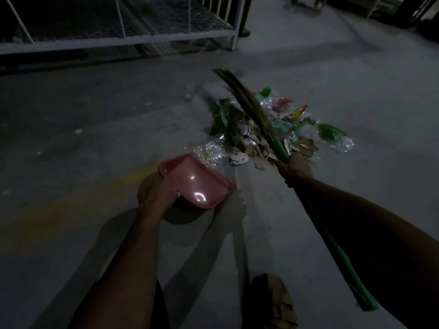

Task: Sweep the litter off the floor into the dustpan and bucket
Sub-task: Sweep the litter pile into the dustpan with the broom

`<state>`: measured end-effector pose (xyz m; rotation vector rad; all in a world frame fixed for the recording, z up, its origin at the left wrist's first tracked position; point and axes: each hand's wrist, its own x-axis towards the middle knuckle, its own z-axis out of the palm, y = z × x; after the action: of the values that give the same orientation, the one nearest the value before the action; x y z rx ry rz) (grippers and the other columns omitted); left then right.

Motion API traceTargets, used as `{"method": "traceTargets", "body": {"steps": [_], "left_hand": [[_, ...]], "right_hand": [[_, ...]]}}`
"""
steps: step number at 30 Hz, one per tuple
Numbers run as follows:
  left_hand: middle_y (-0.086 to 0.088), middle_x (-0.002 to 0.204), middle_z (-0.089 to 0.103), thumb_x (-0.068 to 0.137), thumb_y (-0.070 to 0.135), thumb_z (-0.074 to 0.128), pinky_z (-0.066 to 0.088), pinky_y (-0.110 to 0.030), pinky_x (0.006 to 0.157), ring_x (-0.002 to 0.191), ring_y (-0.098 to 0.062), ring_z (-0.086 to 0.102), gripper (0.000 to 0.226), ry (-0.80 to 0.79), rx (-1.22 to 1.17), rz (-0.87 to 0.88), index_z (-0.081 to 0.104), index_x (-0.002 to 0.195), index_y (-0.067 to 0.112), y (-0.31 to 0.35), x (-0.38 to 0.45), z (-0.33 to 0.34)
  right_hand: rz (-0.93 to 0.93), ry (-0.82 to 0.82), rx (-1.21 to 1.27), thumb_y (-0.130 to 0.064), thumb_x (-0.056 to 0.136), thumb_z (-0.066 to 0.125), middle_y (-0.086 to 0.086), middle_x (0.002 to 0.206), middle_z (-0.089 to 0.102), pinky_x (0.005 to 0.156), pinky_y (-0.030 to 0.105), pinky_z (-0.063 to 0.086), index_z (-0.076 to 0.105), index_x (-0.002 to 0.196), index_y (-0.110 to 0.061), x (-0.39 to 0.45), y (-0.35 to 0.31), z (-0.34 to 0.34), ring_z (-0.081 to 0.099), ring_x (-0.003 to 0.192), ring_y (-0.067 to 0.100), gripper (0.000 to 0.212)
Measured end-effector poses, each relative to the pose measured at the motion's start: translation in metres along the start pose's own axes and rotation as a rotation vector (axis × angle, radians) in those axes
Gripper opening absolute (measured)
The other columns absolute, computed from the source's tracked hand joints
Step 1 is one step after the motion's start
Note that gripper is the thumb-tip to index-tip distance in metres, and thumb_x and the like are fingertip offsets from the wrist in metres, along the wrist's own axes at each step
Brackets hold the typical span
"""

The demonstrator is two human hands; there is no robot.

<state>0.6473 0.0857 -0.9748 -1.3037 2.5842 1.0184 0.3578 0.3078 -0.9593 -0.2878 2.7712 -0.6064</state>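
A heap of litter (273, 129) lies on the grey concrete floor (356, 79) right of centre: green and clear plastic wrappers, scraps of torn brown cardboard and bits of coloured paper. Above it slants a grass broom (247, 103), its brown bristles pointing up and to the left over the heap; whether the bristle tips touch the floor cannot be told. The right hand (295, 170) grips the broom's green handle just below the bristles, fingers curled round it, and the rest of the handle runs back under the forearm. Left of the heap and just beside its nearest wrappers, the left hand (159, 194) holds a pink dustpan (194, 180) by its near end, tilted. A white wire-mesh rack (118, 27) stands at the upper left. A sandalled foot (273, 302) shows at the bottom edge.
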Motion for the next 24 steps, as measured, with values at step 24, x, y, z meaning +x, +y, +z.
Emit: {"method": "traceTargets", "body": {"steps": [24], "left_hand": [[-0.011,0.116,0.064,0.084,0.032,0.065,0.055,-0.04,0.082,0.106,-0.034,0.062,0.028,0.197,0.352,0.261,0.066,0.112,0.029,0.057,0.089,0.055]], "right_hand": [[0.208,0.074,0.054,-0.045,0.079,0.057,0.014,0.099,0.067,0.083,0.051,0.06,0.047,0.107,-0.016,0.092,0.088,-0.024,0.07,0.087,0.035,0.041]]}}
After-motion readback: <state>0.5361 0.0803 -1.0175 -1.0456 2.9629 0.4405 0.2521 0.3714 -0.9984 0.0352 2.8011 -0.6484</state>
